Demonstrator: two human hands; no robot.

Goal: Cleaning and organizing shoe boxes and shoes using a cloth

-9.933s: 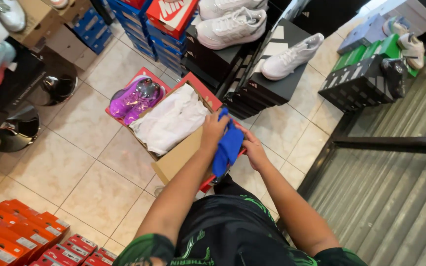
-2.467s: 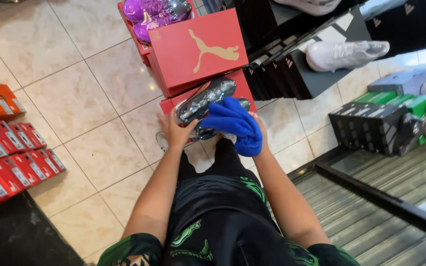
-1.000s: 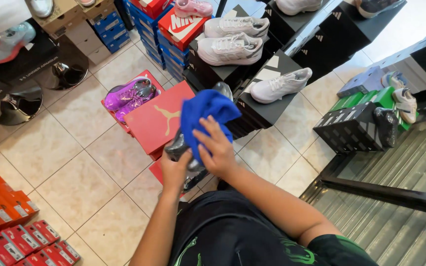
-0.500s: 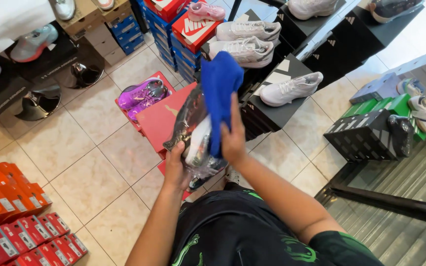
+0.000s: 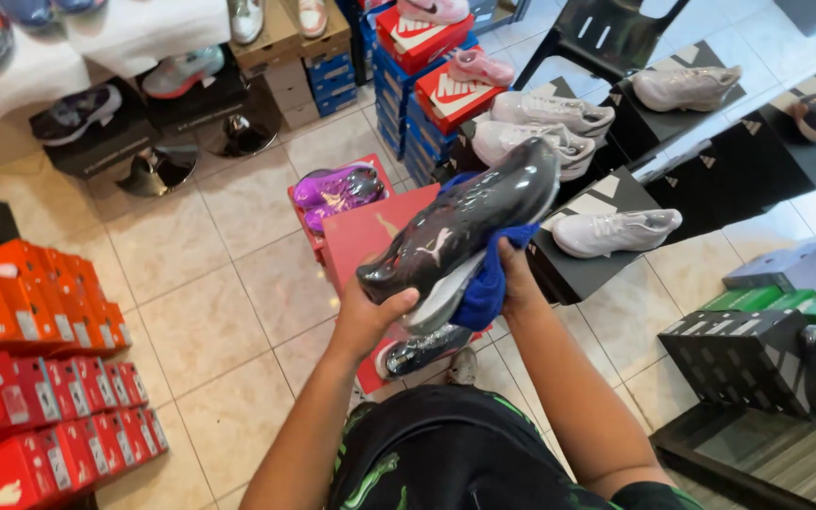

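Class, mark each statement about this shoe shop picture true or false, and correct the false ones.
1. The left hand grips the glossy black shoe. True.
2. The right hand presses a yellow cloth to it. False: the cloth is blue.
3. A purple shoe lies in an open red box. True.
4. The floor is carpeted. False: the floor is tiled.

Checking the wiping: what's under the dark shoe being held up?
A blue cloth in the right hand presses its underside; the left hand cups the heel. The sole is mostly covered.
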